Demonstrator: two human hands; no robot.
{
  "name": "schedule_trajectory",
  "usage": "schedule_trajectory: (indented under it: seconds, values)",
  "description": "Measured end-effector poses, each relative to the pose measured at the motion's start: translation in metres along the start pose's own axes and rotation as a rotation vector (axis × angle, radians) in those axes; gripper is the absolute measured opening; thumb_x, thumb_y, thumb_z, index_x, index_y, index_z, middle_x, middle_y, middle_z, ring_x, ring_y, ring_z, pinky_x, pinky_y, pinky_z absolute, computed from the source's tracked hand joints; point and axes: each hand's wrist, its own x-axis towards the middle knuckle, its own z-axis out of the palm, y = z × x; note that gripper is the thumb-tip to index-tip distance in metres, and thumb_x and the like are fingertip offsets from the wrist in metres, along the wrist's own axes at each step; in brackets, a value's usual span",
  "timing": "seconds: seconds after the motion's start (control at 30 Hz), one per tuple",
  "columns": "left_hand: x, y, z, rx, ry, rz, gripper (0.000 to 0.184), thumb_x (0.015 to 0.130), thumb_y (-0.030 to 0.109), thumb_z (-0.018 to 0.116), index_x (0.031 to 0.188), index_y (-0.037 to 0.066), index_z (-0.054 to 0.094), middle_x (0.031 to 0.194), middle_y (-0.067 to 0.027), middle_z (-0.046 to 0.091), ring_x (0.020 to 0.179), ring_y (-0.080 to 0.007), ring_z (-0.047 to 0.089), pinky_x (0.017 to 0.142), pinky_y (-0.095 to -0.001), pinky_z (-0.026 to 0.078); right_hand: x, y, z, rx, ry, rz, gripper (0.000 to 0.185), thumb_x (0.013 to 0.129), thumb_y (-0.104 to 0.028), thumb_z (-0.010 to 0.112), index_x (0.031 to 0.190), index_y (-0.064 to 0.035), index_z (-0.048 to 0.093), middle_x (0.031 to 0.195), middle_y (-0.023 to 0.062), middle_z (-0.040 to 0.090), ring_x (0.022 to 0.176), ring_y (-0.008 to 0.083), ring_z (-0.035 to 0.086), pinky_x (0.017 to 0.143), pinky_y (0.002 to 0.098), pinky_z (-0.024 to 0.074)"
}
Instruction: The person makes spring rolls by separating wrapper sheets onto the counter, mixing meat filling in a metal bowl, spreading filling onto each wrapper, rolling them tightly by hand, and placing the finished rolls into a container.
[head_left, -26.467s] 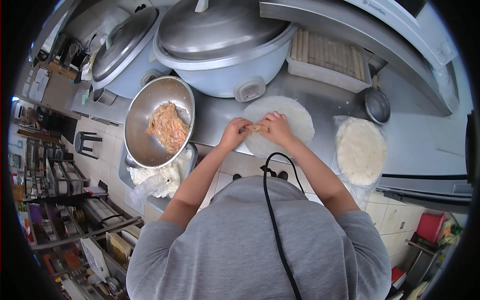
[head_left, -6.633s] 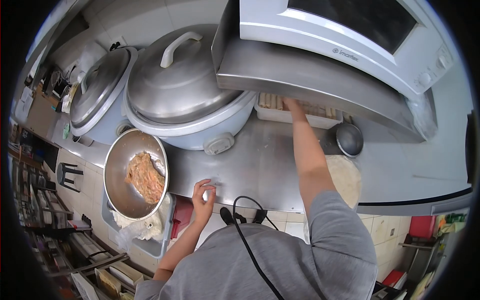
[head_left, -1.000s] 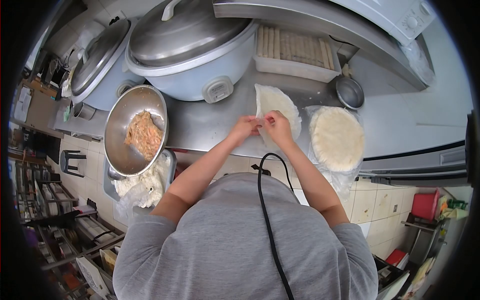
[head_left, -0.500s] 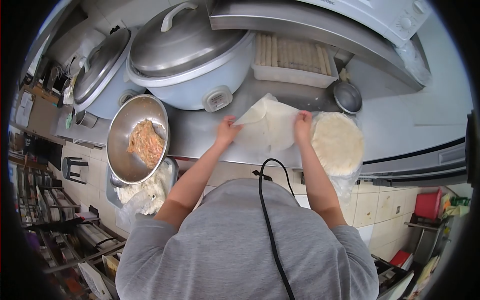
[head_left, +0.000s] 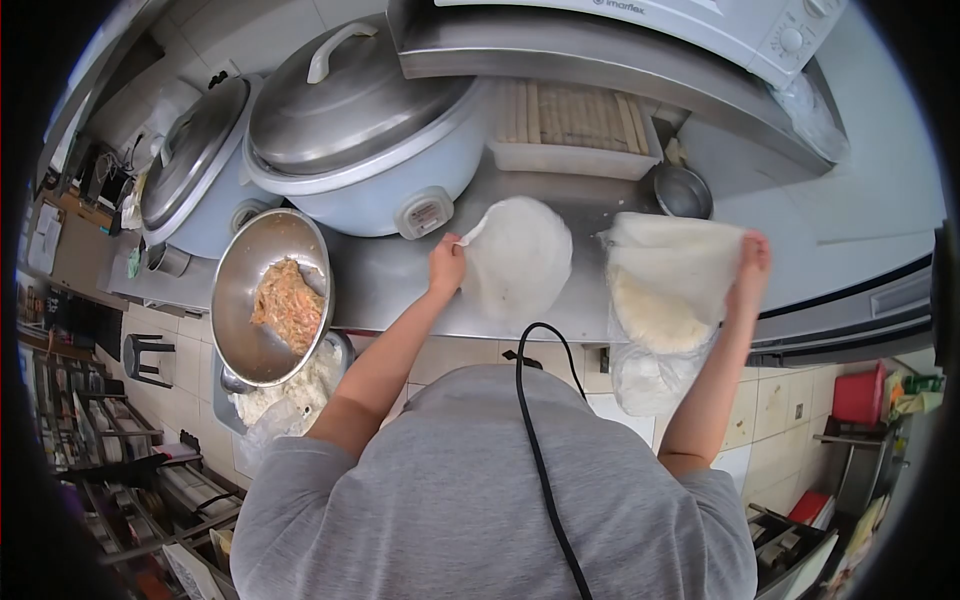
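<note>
A thin, round white wrapper (head_left: 520, 258) lies over the steel counter (head_left: 385, 290), its left edge pinched by my left hand (head_left: 447, 264). Farther right, my right hand (head_left: 752, 268) grips the right edge of another pale wrapper sheet (head_left: 680, 250). That sheet hangs partly over the wrapper stack (head_left: 655, 318) on its plastic bag (head_left: 655, 378). To the left, a tilted steel bowl (head_left: 228, 312) holds an orange-brown minced filling (head_left: 288, 306).
Two large cookers (head_left: 375, 190) (head_left: 190, 210) stand at the back left. A white tray of rolls (head_left: 575, 162) sits under a steel shelf (head_left: 600, 65) bearing a white microwave (head_left: 700, 22). A small round pan (head_left: 683, 192) stands beside it. Below the bowl is a tub (head_left: 228, 408).
Both hands held one sheet half a second ago. Now the sheets are apart: my right hand has moved right over the stack with one, while my left stays on the other.
</note>
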Motion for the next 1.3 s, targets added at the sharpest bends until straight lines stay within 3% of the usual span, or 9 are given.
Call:
schedule_trajectory:
  seconds: [0.17, 0.23, 0.37, 0.43, 0.63, 0.87, 0.93, 1.03, 1.3]
  values:
    - [-0.005, -0.034, -0.006, 0.003, -0.063, -0.154, 0.023, 0.082, 0.017, 0.052, 0.088, -0.004, 0.058, 0.078, -0.0246, 0.061, 0.074, -0.0384, 0.061, 0.067, -0.0395, 0.047, 0.024, -0.035, -0.019, -0.256, -0.067, -0.182, 0.014, 0.09, -0.02, 0.054, 0.096, -0.0071, 0.056, 0.08, -0.0004, 0.058, 0.073, 0.0099, 0.05, 0.067, 0.0256, 0.042]
    - [-0.003, -0.036, -0.018, -0.069, -0.173, -0.425, 0.023, 0.082, 0.019, 0.054, 0.091, -0.001, 0.061, 0.077, -0.0236, 0.063, 0.073, -0.0394, 0.062, 0.068, -0.0419, 0.048, 0.036, 0.001, -0.004, -0.593, -0.28, -0.323, 0.017, 0.089, -0.02, 0.054, 0.093, -0.0041, 0.058, 0.078, 0.0064, 0.063, 0.069, 0.0158, 0.056, 0.066, 0.0299, 0.0443]
    - [-0.015, -0.011, -0.047, -0.07, -0.095, -0.447, 0.026, 0.078, 0.025, 0.063, 0.086, 0.0, 0.061, 0.074, -0.0159, 0.06, 0.072, -0.0323, 0.059, 0.066, -0.0383, 0.047, -0.014, 0.043, 0.051, -1.274, -0.672, -0.273, 0.02, 0.082, -0.019, 0.06, 0.1, -0.0095, 0.064, 0.093, 0.0165, 0.064, 0.088, 0.0315, 0.061, 0.077, 0.0401, 0.0472]
    - [-0.032, -0.008, -0.055, 0.327, 0.15, 0.25, 0.022, 0.072, 0.019, 0.069, 0.087, 0.004, 0.062, 0.087, -0.0115, 0.059, 0.083, -0.0296, 0.055, 0.074, -0.04, 0.045, -0.049, 0.043, 0.08, -1.185, -0.633, -0.332, 0.024, 0.079, -0.019, 0.062, 0.102, -0.0134, 0.065, 0.099, 0.0143, 0.063, 0.093, 0.0315, 0.059, 0.08, 0.0414, 0.0469]
    - [-0.068, 0.001, -0.055, 0.419, -0.238, 0.317, 0.026, 0.065, 0.009, 0.07, 0.09, 0.009, 0.064, 0.101, -0.004, 0.057, 0.093, -0.0275, 0.051, 0.079, -0.0396, 0.043, -0.125, 0.094, 0.162, -0.738, -1.018, -0.414, 0.017, 0.074, -0.012, 0.065, 0.091, -0.0105, 0.065, 0.094, 0.0084, 0.059, 0.097, 0.0283, 0.056, 0.079, 0.0384, 0.0474]
    - [-0.073, -0.009, -0.061, 0.38, -0.194, 0.272, 0.026, 0.064, 0.008, 0.068, 0.09, 0.011, 0.065, 0.102, -0.0044, 0.056, 0.095, -0.0275, 0.05, 0.08, -0.039, 0.043, -0.132, 0.104, 0.192, -0.844, -1.072, -0.56, 0.012, 0.073, -0.01, 0.065, 0.085, -0.0098, 0.064, 0.088, 0.0071, 0.056, 0.094, 0.0275, 0.054, 0.078, 0.0374, 0.0468]
    - [-0.072, -0.01, -0.059, 0.369, -0.177, 0.323, 0.026, 0.065, 0.008, 0.066, 0.09, 0.011, 0.065, 0.102, -0.0046, 0.056, 0.095, -0.0275, 0.05, 0.081, -0.0395, 0.043, -0.144, 0.104, 0.2, -0.578, -1.322, -0.399, 0.011, 0.071, -0.01, 0.066, 0.082, -0.0108, 0.064, 0.087, 0.0057, 0.056, 0.09, 0.0266, 0.054, 0.076, 0.0369, 0.0462]
    - [-0.07, -0.011, -0.058, 0.403, -0.215, 0.268, 0.025, 0.065, 0.011, 0.07, 0.089, 0.013, 0.066, 0.102, -0.0027, 0.055, 0.099, -0.0264, 0.049, 0.081, -0.0398, 0.043, -0.169, 0.113, 0.203, -0.411, -1.402, -0.341, 0.008, 0.07, -0.011, 0.065, 0.078, -0.0114, 0.063, 0.087, 0.004, 0.056, 0.091, 0.0244, 0.053, 0.078, 0.0371, 0.0442]
    - [-0.069, -0.011, -0.061, 0.359, -0.243, 0.267, 0.027, 0.065, 0.01, 0.069, 0.092, 0.013, 0.064, 0.104, -0.004, 0.054, 0.097, -0.0275, 0.049, 0.083, -0.0388, 0.042, -0.193, 0.119, 0.2, -0.571, -1.209, -0.493, 0.007, 0.072, -0.011, 0.064, 0.079, -0.0108, 0.063, 0.088, 0.0041, 0.057, 0.094, 0.0234, 0.05, 0.081, 0.0372, 0.0408]
